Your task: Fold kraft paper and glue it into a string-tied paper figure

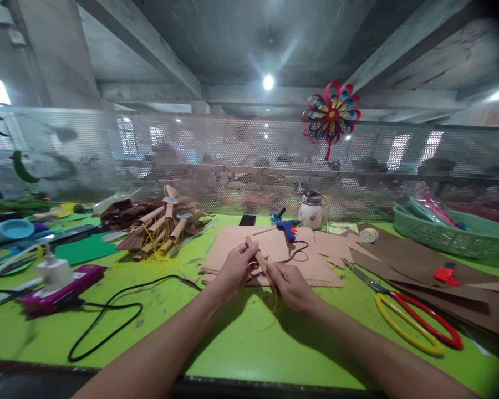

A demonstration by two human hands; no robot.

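Between my two hands is a narrow tan paper strip (261, 260), slanting down from upper left to lower right. My left hand (238, 265) pinches its upper part between thumb and fingers. Lower down, my right hand (289, 282) grips the other end, with the fingertips partly hidden. A thin yellow string (270, 303) dangles below the right fingers. Both hands are above the near edge of a stack of tan paper sheets (228, 244). On that stack, just beyond the hands, lies a blue glue gun (290, 228) with a black cord.
Scissors (407, 318) with red and yellow handles lie at right beside brown paper sheets (424, 277) and a green basket (453, 227). Rolled brown paper pieces (166, 224) are piled back left. A purple power strip (66, 288) and looping black cord (108, 303) occupy the left. A jar (310, 213) stands behind.
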